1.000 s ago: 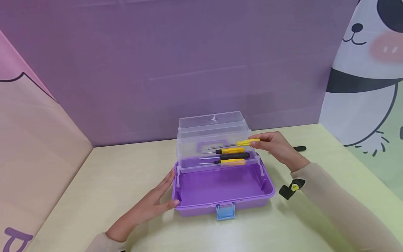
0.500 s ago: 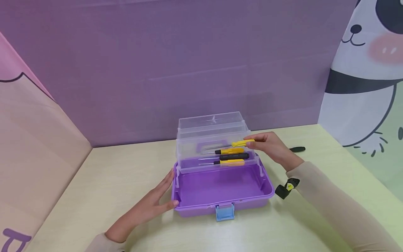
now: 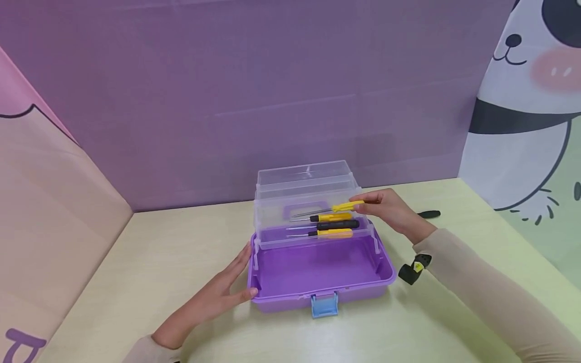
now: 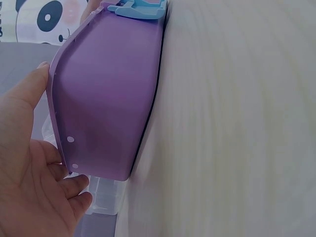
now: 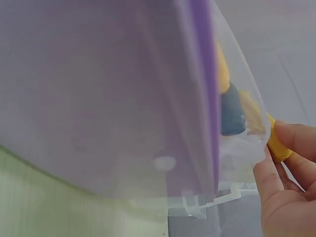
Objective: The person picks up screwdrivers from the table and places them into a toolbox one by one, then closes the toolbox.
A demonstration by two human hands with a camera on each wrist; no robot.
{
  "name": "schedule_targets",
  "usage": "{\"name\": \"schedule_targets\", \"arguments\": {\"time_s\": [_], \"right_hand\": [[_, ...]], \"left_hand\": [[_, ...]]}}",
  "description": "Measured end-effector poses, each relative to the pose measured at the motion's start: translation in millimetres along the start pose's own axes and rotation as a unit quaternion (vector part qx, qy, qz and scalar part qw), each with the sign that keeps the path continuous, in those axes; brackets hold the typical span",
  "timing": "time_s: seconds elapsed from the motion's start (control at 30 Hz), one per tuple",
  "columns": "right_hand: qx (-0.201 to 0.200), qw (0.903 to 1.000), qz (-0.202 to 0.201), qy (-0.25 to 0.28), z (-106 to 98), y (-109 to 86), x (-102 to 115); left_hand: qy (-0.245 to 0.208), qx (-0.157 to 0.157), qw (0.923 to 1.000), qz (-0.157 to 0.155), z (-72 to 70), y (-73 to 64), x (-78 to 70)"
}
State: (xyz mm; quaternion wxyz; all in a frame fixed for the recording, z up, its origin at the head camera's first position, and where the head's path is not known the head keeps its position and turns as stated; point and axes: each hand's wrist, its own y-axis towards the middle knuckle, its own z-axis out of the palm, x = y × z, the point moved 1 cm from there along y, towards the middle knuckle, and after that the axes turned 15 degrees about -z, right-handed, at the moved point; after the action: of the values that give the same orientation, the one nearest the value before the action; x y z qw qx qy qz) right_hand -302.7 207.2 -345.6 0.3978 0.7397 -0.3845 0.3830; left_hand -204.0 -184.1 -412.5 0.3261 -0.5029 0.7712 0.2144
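1. pinching a yellow screwdriver by its handle between thumb and fingers of the right hand, at about 1 o'clock from the middle of the purple box; shaft pointing to about 9 o'clock.
2. held at the far side of the clear tray; cannot tell whether touching it.
3. lying side by side in the clear tray, handles toward 3 o'clock, shafts toward 9: a farther yellow-and-black screwdriver, a black screwdriver, a nearer yellow-and-black screwdriver.
4. sitting upright and opened on the pale surface, with the clear lid back toward 12 o'clock and the blue latch at 6.
5. touching the purple box at about 8 o'clock with the left hand, thumb spread well away from the fingers; thumb on the near rim, fingers along the side.
6. worn at the right wrist, at about 4 o'clock: a black device, beside a beige sleeve.
7. lying at 2 o'clock, partly behind the right hand: a slim dark object.
8. rising at 12 o'clock, a purple backdrop; at 2, a printed panda.
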Motion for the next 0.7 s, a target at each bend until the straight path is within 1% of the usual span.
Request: {"name": "schedule_targets", "arguments": {"time_s": [0.17, 0.33, 0.4, 0.53, 0.7], "right_hand": [[0.0, 0.9998, 0.006, -0.018, -0.1, 0.5, 0.6], [0.005, 0.9982, 0.007, -0.059, 1.9, 1.5, 2.3], [0.012, 0.9966, 0.001, -0.082, 2.8, 2.4, 3.9], [0.026, 0.9938, -0.02, -0.107, 3.7, 3.5, 7.1], [0.04, 0.9929, -0.029, -0.108, 4.8, 2.8, 9.2]], "left_hand": [[0.004, 0.002, 1.0, 0.001, -0.2, 0.3, -0.4], [0.004, 0.003, 1.0, 0.003, -0.4, 0.4, -1.0], [0.005, 0.003, 1.0, 0.002, -0.4, 0.5, -0.9], [0.006, 0.001, 1.0, 0.002, -0.5, 0.9, -1.0], [0.002, 0.003, 1.0, 0.002, -0.5, 0.5, 0.1]]}}
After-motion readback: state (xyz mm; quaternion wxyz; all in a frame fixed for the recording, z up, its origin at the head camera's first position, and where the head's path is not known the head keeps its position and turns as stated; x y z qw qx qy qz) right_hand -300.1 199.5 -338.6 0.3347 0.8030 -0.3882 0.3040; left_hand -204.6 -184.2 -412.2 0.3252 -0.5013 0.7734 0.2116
